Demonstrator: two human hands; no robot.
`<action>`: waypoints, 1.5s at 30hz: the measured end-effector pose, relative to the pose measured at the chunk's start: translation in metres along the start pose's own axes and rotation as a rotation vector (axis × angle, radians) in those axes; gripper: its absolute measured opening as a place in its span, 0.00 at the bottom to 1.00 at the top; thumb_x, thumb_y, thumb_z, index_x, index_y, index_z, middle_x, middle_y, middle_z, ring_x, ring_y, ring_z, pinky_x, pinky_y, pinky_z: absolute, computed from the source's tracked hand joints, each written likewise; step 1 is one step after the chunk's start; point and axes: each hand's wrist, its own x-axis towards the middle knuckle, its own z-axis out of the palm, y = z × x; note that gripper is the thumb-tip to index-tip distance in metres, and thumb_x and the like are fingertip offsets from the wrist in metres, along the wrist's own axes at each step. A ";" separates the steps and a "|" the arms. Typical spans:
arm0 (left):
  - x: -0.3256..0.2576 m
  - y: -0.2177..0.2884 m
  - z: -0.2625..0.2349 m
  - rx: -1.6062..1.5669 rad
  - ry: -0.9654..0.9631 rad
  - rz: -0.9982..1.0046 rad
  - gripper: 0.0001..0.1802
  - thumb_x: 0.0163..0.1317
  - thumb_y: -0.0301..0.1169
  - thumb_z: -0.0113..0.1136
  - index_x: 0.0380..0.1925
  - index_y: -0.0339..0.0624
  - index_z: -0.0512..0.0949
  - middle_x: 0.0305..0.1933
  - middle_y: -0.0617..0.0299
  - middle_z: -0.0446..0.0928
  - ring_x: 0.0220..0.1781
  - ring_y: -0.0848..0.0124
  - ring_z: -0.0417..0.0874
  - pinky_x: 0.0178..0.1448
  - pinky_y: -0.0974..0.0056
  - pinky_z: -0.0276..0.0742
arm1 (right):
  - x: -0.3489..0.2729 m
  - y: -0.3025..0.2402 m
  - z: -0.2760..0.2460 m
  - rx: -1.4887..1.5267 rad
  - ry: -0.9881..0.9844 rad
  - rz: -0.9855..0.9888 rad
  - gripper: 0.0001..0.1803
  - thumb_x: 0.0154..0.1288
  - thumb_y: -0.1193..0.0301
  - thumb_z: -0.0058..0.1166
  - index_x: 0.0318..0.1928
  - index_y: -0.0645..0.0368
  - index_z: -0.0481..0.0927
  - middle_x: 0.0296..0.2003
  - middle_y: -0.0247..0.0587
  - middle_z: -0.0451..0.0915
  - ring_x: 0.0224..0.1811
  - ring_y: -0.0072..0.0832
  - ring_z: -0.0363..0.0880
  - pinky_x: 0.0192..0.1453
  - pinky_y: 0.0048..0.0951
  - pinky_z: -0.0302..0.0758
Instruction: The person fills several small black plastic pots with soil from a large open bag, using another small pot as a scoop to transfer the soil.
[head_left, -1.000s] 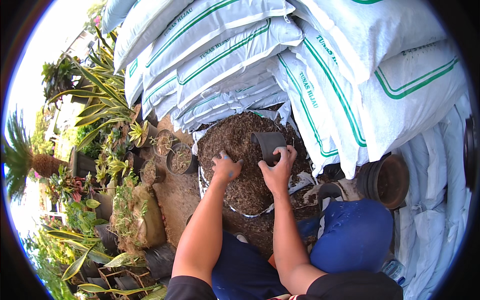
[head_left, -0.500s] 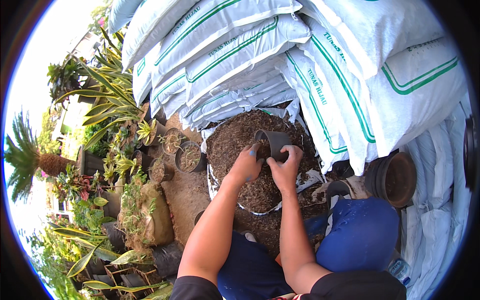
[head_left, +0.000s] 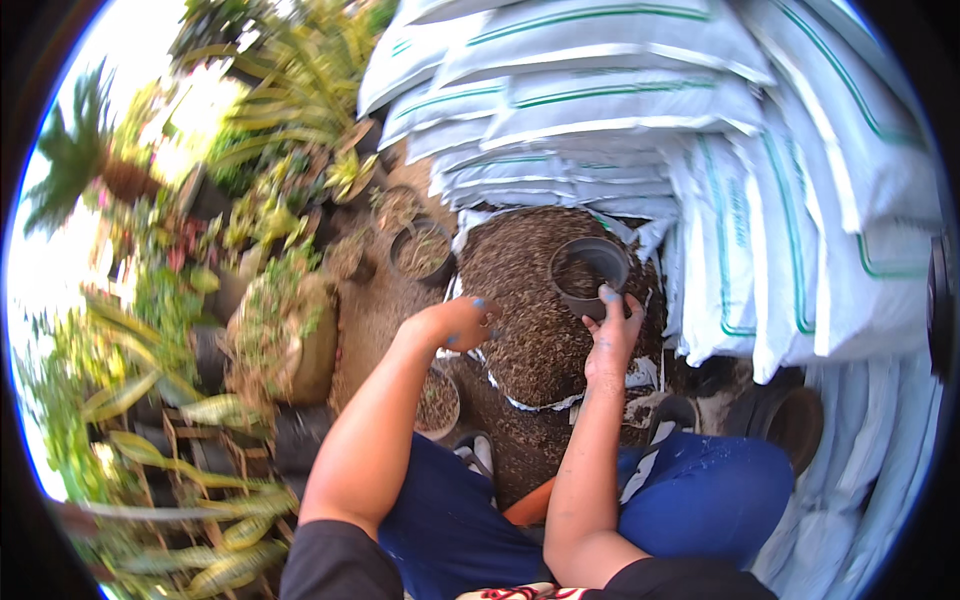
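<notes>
I see the right hand (head_left: 612, 325) clamped on the near rim of the black pot (head_left: 604, 259), above the soil (head_left: 520, 270), toward the sack's (head_left: 643, 377) right edge. The left hand (head_left: 465, 323) curls apart, by the left edge; blur keeps me from telling whether it's empty.

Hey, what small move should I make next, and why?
Probably scoop some loose brown mix with your left hand, beside the heap: your right hand holds the dark pot, and its contents sit below the rim.
</notes>
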 end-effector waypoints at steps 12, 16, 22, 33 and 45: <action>-0.096 -0.075 -0.004 -0.092 0.028 -0.257 0.31 0.66 0.34 0.62 0.70 0.46 0.73 0.62 0.47 0.81 0.65 0.52 0.81 0.66 0.53 0.76 | -0.063 0.023 0.046 -0.594 -0.882 -0.199 0.43 0.53 0.71 0.74 0.67 0.61 0.66 0.56 0.44 0.78 0.54 0.31 0.79 0.60 0.34 0.77; -0.118 -0.100 0.010 -0.103 0.051 -0.334 0.32 0.64 0.32 0.63 0.70 0.49 0.73 0.64 0.46 0.80 0.67 0.51 0.80 0.68 0.52 0.75 | -0.098 0.046 0.062 -0.758 -1.036 -0.294 0.45 0.47 0.72 0.78 0.66 0.61 0.68 0.58 0.48 0.77 0.57 0.34 0.78 0.64 0.36 0.75; -0.131 -0.137 0.026 -0.118 -0.001 -0.413 0.32 0.60 0.29 0.61 0.68 0.48 0.76 0.63 0.47 0.81 0.66 0.52 0.80 0.66 0.51 0.76 | -0.138 0.073 0.077 -0.857 -1.102 -0.380 0.43 0.45 0.71 0.77 0.64 0.60 0.71 0.61 0.46 0.72 0.62 0.38 0.74 0.58 0.35 0.78; -0.161 -0.165 0.041 -0.244 0.091 -0.471 0.15 0.44 0.21 0.54 0.29 0.39 0.88 0.33 0.44 0.84 0.36 0.53 0.87 0.39 0.51 0.80 | -0.194 0.105 0.085 -1.139 -1.166 -0.742 0.41 0.45 0.70 0.77 0.62 0.60 0.72 0.62 0.46 0.70 0.65 0.43 0.68 0.52 0.37 0.82; -0.177 -0.175 0.043 -0.246 0.213 -0.335 0.13 0.42 0.22 0.56 0.26 0.43 0.89 0.33 0.46 0.85 0.34 0.54 0.87 0.40 0.53 0.81 | -0.200 0.132 0.088 -1.216 -1.113 -0.848 0.37 0.46 0.71 0.77 0.59 0.57 0.74 0.66 0.48 0.67 0.68 0.45 0.66 0.53 0.38 0.81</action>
